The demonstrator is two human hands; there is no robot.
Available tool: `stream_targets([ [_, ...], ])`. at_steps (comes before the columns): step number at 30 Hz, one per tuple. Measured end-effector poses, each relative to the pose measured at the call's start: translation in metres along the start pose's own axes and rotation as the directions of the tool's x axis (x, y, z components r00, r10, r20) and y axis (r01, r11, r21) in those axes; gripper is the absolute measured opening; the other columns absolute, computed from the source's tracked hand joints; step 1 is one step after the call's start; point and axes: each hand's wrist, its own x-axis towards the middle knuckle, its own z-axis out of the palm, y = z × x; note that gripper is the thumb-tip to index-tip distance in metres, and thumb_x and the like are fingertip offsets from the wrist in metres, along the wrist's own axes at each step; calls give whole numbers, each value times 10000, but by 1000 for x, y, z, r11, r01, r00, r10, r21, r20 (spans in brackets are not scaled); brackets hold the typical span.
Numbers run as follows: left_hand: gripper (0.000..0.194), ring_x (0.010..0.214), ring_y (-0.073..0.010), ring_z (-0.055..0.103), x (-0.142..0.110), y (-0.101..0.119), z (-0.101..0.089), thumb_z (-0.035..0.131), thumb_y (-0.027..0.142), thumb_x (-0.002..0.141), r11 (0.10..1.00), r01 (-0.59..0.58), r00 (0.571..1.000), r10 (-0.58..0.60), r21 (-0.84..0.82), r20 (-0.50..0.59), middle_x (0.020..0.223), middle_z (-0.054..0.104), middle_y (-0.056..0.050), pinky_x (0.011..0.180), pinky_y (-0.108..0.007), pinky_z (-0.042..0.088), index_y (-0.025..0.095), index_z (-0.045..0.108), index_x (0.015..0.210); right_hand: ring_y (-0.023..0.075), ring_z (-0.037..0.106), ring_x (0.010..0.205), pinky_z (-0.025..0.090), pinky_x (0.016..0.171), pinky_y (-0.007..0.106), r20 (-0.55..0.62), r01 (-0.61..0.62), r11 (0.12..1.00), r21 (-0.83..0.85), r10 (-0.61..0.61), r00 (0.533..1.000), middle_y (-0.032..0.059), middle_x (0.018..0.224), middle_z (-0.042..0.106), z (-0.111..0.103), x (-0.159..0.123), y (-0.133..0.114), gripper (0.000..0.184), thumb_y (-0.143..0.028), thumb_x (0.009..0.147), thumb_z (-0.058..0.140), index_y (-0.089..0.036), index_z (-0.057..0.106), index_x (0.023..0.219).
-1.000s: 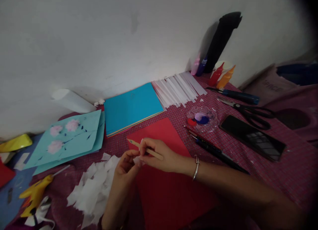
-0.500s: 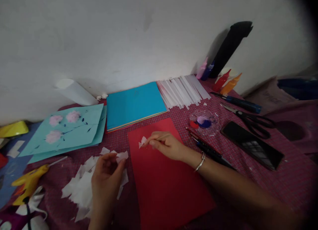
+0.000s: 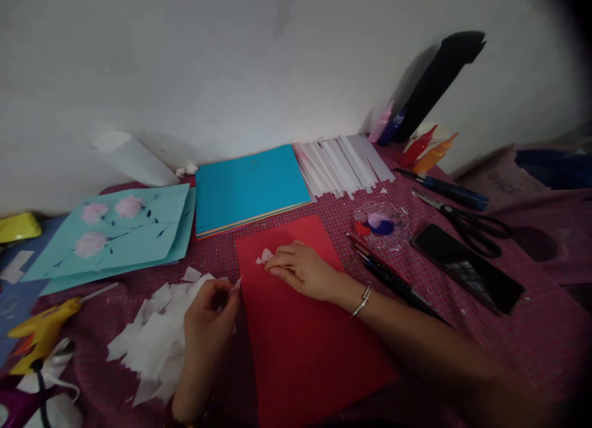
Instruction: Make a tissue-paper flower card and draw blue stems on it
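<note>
My left hand (image 3: 210, 317) pinches a small scrap of white tissue paper (image 3: 237, 285) between thumb and fingertips, just left of the red sheet (image 3: 319, 335). Below and beside it spreads a heap of torn white paper pieces (image 3: 157, 329). Over the upper part of the red sheet, my right hand (image 3: 303, 271) is closed, its fingertips beside a small pinkish crumpled paper tuft (image 3: 264, 256) on the sheet. The thin stick seen in this hand a moment ago is almost wholly hidden by the fingers now.
Behind lie coloured sheets (image 3: 252, 187) and white paper strips (image 3: 345, 166). On the right are a paint palette (image 3: 382, 224), brushes (image 3: 393, 280), scissors (image 3: 467, 221), a phone (image 3: 467, 267) and paint bottles (image 3: 419, 145). Leftward are a flower picture (image 3: 139, 230) and a yellow glue gun (image 3: 46, 332).
My left hand has risen from the heap towards the red sheet with a paper scrap. My right hand has turned palm-down by the tuft, hiding the stick. The view has shifted slightly.
</note>
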Motion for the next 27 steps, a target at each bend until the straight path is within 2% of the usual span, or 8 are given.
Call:
stream_targets([
  [2, 171, 605, -125, 500, 2, 6, -3, 581, 390, 772, 996, -54, 999, 54, 76, 0, 657, 547, 48, 588, -247, 380, 226, 551, 735, 163, 600, 830, 387, 735, 293, -11, -10, 1000, -8, 10, 1000, 55, 903, 686, 0, 0, 2, 219, -244, 968, 476, -173, 683, 963],
  [4, 131, 611, -128, 501, 7, 12, -5, 563, 328, 776, 972, -167, 986, 169, 164, 4, 666, 539, 39, 599, -254, 379, 222, 549, 700, 166, 606, 858, 388, 761, 298, -26, -32, 999, 7, 33, 999, 55, 926, 691, 1, 0, 4, 214, -245, 970, 472, -179, 675, 962],
  [7, 122, 620, -130, 475, 17, 19, 1, 540, 232, 774, 895, -344, 931, 364, 285, -18, 686, 509, 22, 604, -258, 368, 214, 544, 653, 176, 616, 911, 399, 804, 308, -49, -63, 997, 47, 65, 997, 59, 968, 702, 2, 0, 6, 203, -249, 967, 476, -181, 666, 993],
  [9, 125, 629, -133, 473, 24, 19, 11, 519, 181, 775, 856, -401, 901, 432, 327, -26, 680, 499, 19, 605, -257, 360, 212, 542, 656, 179, 619, 917, 410, 804, 309, -67, -70, 996, 62, 74, 995, 64, 975, 704, 3, 0, 7, 204, -249, 965, 478, -179, 667, 998],
  [13, 114, 686, -145, 524, 31, 9, 35, 510, 170, 797, 854, -385, 911, 413, 349, -6, 698, 539, 8, 644, -263, 380, 206, 548, 695, 172, 625, 899, 426, 792, 303, -92, -79, 993, 90, 87, 992, 63, 965, 708, 3, 0, 9, 202, -245, 964, 478, -183, 670, 976],
  [16, 114, 699, -151, 556, 31, 1, 43, 526, 232, 832, 864, -368, 924, 380, 343, 34, 725, 584, 0, 652, -267, 398, 203, 580, 736, 176, 627, 932, 430, 831, 312, -103, -74, 989, 129, 88, 991, 63, 993, 715, 3, 1, 9, 208, -243, 965, 475, -179, 672, 973],
  [22, 153, 771, -163, 597, 27, -1, 39, 520, 283, 865, 867, -382, 924, 368, 319, 106, 815, 647, -19, 714, -278, 440, 205, 644, 821, 186, 620, 999, 427, 910, 340, -54, -117, 975, 190, 129, 990, 73, 1031, 706, -7, 3, 3, 247, -200, 977, 409, -162, 653, 997],
  [27, 191, 789, -173, 607, 28, 0, 37, 504, 256, 869, 837, -437, 899, 411, 331, 147, 873, 651, -51, 744, -295, 464, 175, 674, 899, 179, 621, 938, 453, 858, 318, -43, -162, 962, 221, 175, 984, 80, 995, 684, -20, 13, -9, 207, -137, 940, 413, -144, 617, 976],
])
